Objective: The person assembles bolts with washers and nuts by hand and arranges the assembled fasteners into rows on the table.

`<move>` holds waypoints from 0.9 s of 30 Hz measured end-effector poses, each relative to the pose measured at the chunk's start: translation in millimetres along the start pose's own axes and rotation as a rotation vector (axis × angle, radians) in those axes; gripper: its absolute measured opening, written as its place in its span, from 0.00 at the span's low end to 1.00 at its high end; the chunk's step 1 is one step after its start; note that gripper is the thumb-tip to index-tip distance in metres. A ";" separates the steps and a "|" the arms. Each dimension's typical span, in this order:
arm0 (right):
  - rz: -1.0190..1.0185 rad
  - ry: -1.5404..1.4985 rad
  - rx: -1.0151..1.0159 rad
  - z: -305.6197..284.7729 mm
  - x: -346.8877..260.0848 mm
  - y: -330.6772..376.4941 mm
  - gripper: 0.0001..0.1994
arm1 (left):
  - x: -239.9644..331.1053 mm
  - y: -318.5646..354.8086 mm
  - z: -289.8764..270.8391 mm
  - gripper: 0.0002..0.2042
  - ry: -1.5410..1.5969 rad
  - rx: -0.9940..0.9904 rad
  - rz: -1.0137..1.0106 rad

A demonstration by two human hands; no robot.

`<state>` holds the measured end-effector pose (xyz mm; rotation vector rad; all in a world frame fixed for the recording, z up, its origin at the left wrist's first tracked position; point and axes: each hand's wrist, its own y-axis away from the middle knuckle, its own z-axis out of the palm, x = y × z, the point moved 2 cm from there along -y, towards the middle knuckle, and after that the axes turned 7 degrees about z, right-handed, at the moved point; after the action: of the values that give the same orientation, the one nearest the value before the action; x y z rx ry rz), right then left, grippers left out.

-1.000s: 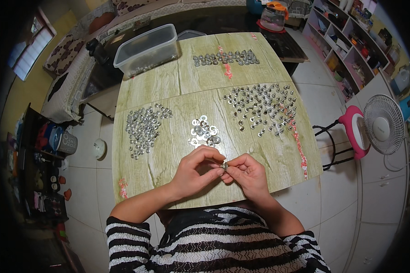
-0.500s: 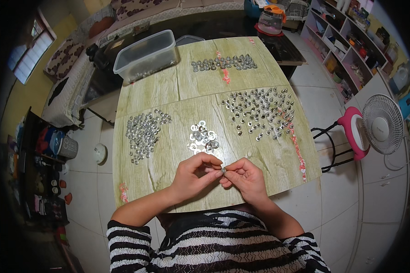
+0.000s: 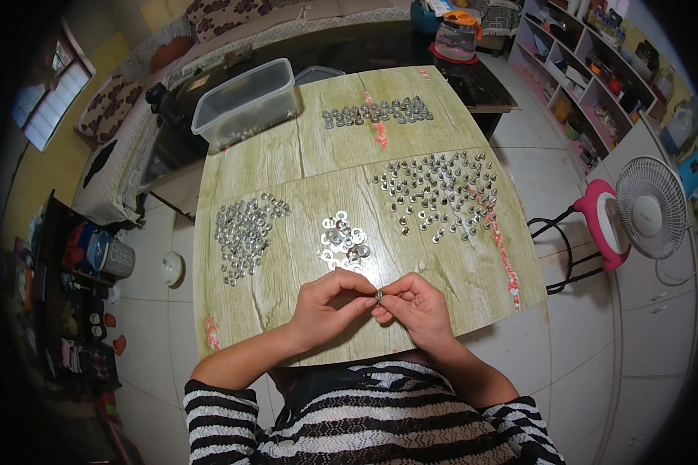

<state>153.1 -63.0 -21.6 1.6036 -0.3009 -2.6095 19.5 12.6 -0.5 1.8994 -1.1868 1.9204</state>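
Both my hands meet at the near middle of the table. My left hand pinches one side of a small silver metal fastener, and my right hand pinches the other; fingertips cover much of it, perhaps a bolt with a washer. Just beyond my fingers lies a loose pile of flat washers. Many small bolts stand heads down at the right. At the left is a spread of small, round, shiny pieces like nuts. Bolts with wider bases stand in rows at the far side.
A clear plastic tub with small pieces inside stands at the table's far left corner, a lid behind it. To the right are a pink-framed stool and a white fan. A dark table stands beyond.
My hands keep their pinch on the fastener, with the fingers shifting slightly around it. The whole view has tilted a little; the piles look unchanged.
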 end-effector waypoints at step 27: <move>0.120 -0.011 -0.056 -0.6 -11.7 9.6 0.09 | -83.9 -255.2 -42.3 0.09 -0.586 -0.256 0.042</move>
<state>158.6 -70.6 -9.6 1.5058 -0.3108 -2.5151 163.6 241.2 30.6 2.3697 -1.5364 1.1678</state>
